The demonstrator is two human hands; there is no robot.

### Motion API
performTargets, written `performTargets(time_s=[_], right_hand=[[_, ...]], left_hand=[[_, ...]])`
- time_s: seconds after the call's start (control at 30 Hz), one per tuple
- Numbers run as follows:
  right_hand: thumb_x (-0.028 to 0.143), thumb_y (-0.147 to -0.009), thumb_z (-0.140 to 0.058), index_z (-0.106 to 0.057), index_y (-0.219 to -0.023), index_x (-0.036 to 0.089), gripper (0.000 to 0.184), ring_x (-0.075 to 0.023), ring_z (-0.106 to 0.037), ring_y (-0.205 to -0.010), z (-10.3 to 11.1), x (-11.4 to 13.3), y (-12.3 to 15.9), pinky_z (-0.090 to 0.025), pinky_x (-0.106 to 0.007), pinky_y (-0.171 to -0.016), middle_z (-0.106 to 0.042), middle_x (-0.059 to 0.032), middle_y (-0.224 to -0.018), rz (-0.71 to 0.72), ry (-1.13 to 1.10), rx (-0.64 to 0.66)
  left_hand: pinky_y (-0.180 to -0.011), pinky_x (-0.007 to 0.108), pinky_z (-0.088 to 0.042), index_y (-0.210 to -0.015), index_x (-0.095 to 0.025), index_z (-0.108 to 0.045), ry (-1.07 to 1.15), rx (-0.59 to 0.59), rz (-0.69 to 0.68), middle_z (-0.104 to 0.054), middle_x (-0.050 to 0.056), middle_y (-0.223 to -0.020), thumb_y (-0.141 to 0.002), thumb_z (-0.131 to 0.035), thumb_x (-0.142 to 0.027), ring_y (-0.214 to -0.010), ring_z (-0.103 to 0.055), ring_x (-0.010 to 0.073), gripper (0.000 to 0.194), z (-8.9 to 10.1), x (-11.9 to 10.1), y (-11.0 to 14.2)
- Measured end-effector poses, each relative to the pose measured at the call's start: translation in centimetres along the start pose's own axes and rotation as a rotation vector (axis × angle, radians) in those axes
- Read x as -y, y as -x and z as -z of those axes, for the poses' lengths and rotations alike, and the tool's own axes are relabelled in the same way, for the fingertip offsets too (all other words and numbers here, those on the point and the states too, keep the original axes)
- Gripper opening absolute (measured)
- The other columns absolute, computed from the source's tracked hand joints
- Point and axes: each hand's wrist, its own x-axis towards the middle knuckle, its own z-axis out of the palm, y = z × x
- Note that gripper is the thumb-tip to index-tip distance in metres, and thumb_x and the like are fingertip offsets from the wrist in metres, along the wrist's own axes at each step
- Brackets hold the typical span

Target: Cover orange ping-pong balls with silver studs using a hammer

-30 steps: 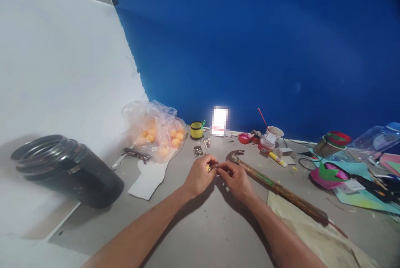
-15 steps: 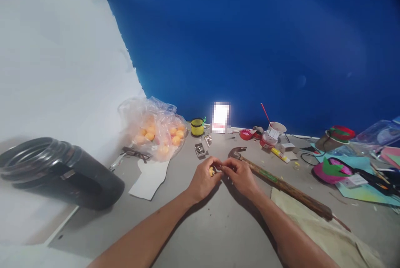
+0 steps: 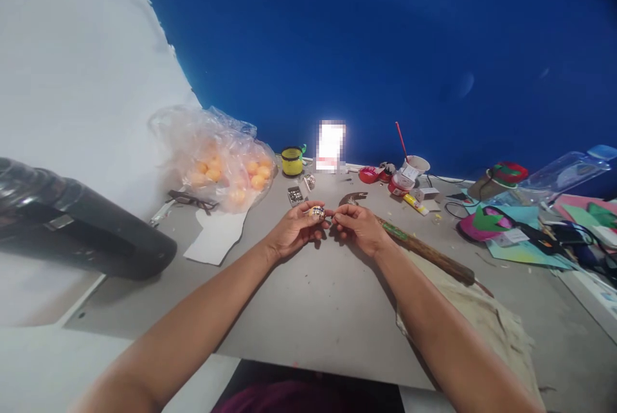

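Note:
Held in the fingers of my left hand [image 3: 295, 228] is a small orange-yellow ball [image 3: 317, 212] dotted with shiny metallic studs. Close beside it my right hand [image 3: 359, 227] is pinched, its fingertips near the ball. Whatever sits in that pinch is too small to make out. Just beyond my hands lies a little open box [image 3: 295, 196] of shiny metal pieces. Another studded silvery object [image 3: 310, 180] rests behind it. A claw hammer [image 3: 424, 249] with a worn wooden handle lies right of my right hand, its head partly behind that hand.
At the left stand a dark bottle [image 3: 81, 227] and a plastic bag of orange balls [image 3: 216, 166], near white paper [image 3: 216, 233] and glasses [image 3: 193, 200]. A yellow container [image 3: 292, 161] is at the back. Rightward are a glue tube [image 3: 415, 203], a cup [image 3: 417, 164] and cloth [image 3: 463, 310].
My view has tilted down, so the table's near edge now shows. My left hand has turned the ball, exposing more of its studs. Both hands remain close together.

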Motion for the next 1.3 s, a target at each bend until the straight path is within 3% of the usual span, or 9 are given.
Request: performTargets(time_s=[0.17,0.43,0.67,0.9,1.1,1.3], right_hand=[[0.041,-0.058,-0.099,-0.07,-0.079,0.019,0.042,-0.0083,-0.054,-0.058,0.24,0.39,0.08,-0.043,-0.02,-0.049,-0.067,0.0007,-0.074,-0.048,-0.122,0.073],[0.038,-0.057,-0.099,-0.07,-0.08,0.02,0.042,-0.0089,-0.053,-0.06,0.76,0.83,0.05,-0.042,-0.02,-0.051,-0.067,0.001,-0.075,-0.037,-0.168,0.068],[0.037,-0.062,-0.097,-0.07,-0.081,0.019,0.037,-0.0092,-0.055,-0.062,0.85,0.58,0.05,-0.043,-0.021,-0.052,-0.069,-0.0003,-0.08,-0.014,-0.15,0.13],[0.037,-0.062,-0.098,-0.072,-0.082,0.019,0.037,-0.0092,-0.056,-0.061,0.8,0.56,0.04,-0.043,-0.021,-0.053,-0.069,0.0003,-0.077,-0.021,-0.142,0.15],[0.039,-0.062,-0.098,-0.071,-0.082,0.019,0.039,-0.0085,-0.056,-0.061,0.81,0.58,0.07,-0.044,-0.02,-0.052,-0.069,0.0004,-0.077,-0.02,-0.113,0.147],[0.038,-0.058,-0.099,-0.073,-0.081,0.019,0.039,-0.0084,-0.057,-0.061,0.88,0.71,0.08,-0.045,-0.02,-0.052,-0.07,0.0001,-0.077,-0.025,-0.128,0.134]], left_hand=[[-0.062,0.024,-0.052,-0.12,-0.015,-0.072,0.097,0.028,0.023,-0.07,0.007,-0.097,-0.081,-0.081,-0.012,-0.074,-0.064,0.013,0.04,0.06,-0.13,-0.02],[-0.065,0.024,-0.05,-0.114,-0.016,-0.073,0.078,-0.024,-0.021,-0.072,0.01,-0.108,-0.077,-0.082,-0.008,-0.077,-0.063,0.0126,0.039,0.16,0.15,-0.21],[-0.068,0.027,-0.053,-0.119,-0.018,-0.071,0.044,0.005,0.013,-0.073,0.009,-0.108,-0.079,-0.084,-0.013,-0.078,-0.067,0.0139,0.042,0.29,0.12,-0.19],[-0.07,0.029,-0.055,-0.108,-0.018,-0.066,-0.029,-0.01,-0.01,-0.072,0.005,-0.102,-0.073,-0.089,-0.013,-0.083,-0.073,0.0197,0.042,0.13,0.19,-0.14],[-0.062,0.024,-0.049,-0.116,-0.017,-0.069,-0.085,-0.014,-0.047,-0.07,0.002,-0.096,-0.069,-0.091,-0.01,-0.07,-0.063,0.0101,0.052,-0.19,0.22,-0.07],[-0.063,0.026,-0.054,-0.11,-0.016,-0.066,-0.108,-0.014,-0.033,-0.073,0.006,-0.096,-0.072,-0.092,-0.019,-0.073,-0.07,0.0157,0.046,-0.23,0.2,-0.08]])
